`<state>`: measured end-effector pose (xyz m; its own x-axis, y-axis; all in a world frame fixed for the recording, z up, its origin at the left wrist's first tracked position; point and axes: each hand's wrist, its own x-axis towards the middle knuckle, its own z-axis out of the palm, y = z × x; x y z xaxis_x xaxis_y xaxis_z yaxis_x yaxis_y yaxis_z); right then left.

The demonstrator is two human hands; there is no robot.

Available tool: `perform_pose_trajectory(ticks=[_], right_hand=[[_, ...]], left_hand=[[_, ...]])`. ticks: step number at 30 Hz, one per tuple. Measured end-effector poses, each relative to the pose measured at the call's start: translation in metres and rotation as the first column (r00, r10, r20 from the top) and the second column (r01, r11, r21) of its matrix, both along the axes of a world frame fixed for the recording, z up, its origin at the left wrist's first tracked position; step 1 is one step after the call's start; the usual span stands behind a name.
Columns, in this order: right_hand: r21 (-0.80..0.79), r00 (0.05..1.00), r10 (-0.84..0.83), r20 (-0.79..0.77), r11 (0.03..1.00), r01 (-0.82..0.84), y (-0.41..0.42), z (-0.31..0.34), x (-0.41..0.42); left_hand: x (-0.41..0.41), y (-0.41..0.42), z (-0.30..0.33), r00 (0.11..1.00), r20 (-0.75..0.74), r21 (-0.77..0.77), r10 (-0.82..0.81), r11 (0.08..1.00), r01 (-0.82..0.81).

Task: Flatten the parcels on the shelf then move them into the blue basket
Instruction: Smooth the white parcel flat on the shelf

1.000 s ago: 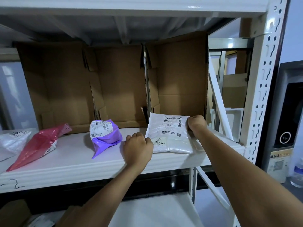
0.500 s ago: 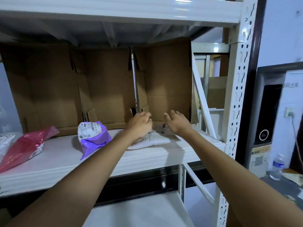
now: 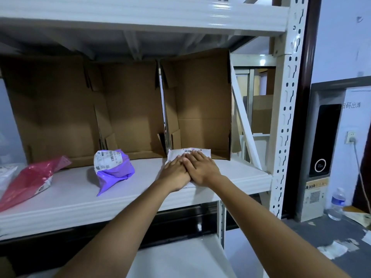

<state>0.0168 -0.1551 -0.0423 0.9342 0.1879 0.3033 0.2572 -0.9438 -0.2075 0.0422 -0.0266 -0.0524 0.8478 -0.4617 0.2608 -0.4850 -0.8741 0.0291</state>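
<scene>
A white parcel (image 3: 201,151) with a barcode label lies flat on the white shelf (image 3: 80,197) at the right. My left hand (image 3: 175,174) and my right hand (image 3: 201,169) rest palm down on it, side by side and overlapping, fingers stretched out. Most of the parcel is hidden beneath them. A puffy purple parcel (image 3: 115,169) with a white label sits to the left of my hands. Further left lies a red parcel (image 3: 34,179), and part of another white parcel (image 3: 6,173) shows at the left edge. No blue basket is in view.
Open cardboard boxes (image 3: 128,109) stand along the back of the shelf. A white perforated upright (image 3: 285,117) bounds the shelf on the right. Beyond it are a water bottle (image 3: 337,205) on the floor and a black scanner panel (image 3: 323,139).
My hands let go of the white parcel's sides, lifted above it, then came down flat on top of it, pressing it onto the shelf. The view shifted right.
</scene>
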Motion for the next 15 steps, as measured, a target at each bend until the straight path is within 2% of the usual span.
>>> perform_pose_trajectory(ticks=[6,15], right_hand=[[0.01,1.0,-0.013,-0.028,1.0,0.013,-0.001,0.0,0.004],[-0.104,0.997,-0.032,-0.073,0.994,0.024,-0.003,-0.009,0.023]], left_hand=[[-0.005,-0.003,0.004,0.996,-0.083,-0.017,0.039,0.999,-0.04],[0.0,-0.001,0.004,0.994,-0.096,0.033,0.052,0.998,-0.049]])
